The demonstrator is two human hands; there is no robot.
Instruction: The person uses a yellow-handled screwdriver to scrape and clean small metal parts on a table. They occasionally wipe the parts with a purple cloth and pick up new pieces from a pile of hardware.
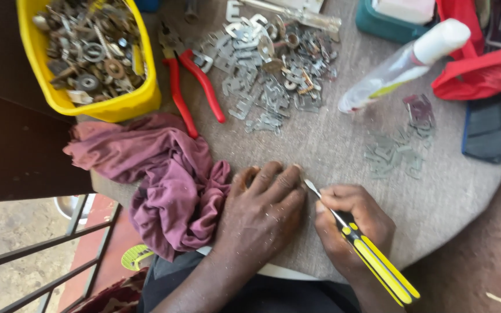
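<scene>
A screwdriver (pixel 372 258) with a yellow and black handle is gripped in the right hand (pixel 352 226), whose fingers are closed tightly around the shaft just above the handle. The handle is seen running back past the wrist toward the lower right, while the metal tip (pixel 309 185) is pointed up and to the left, just beside the fingertips of the left hand (pixel 265 208). The left hand is laid palm down on the round table (pixel 453 191), its fingers slightly curled and pressed to the surface; whether anything is held beneath it cannot be told. A crumpled maroon cloth (pixel 163 174) is touched by the left hand's outer edge. Farther up the table, red-handled pliers (pixel 189 87) are laid beside a heap of small metal pieces (pixel 273 69), and a yellow tub (pixel 97 58) filled with washers and scrap is set at the upper left. A clear plastic bottle (pixel 404 61) with a white cap is lying on its side at the upper right, well apart from both hands, with a few flat metal pieces (pixel 392 153) scattered below it.
</scene>
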